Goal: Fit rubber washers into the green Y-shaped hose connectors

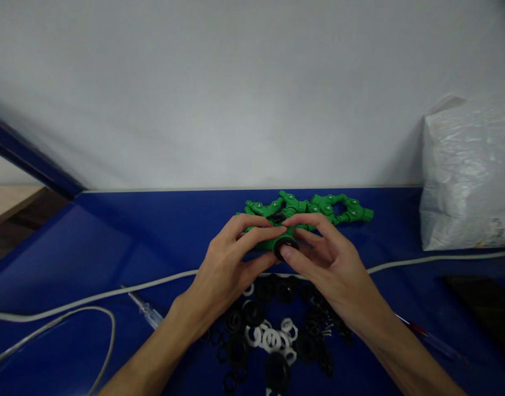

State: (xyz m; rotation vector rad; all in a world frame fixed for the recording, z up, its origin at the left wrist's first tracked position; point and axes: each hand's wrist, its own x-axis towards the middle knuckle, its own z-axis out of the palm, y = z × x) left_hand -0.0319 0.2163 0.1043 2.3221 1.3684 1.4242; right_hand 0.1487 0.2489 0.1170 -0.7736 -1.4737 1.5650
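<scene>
Left hand [231, 264] and right hand [326, 258] meet above the desk [153, 236]. The left grip steadies a green fitting [261, 245] while the right grip pinches the black ring [286, 246] at its end. More green fittings [318, 206] lie beyond, loose rings [272, 330] nearer.

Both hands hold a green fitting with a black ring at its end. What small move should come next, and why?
Probably press or turn the black ring onto the green fitting: the thumb of the right hand rests on the ring while the left hand grips the fitting.
</scene>
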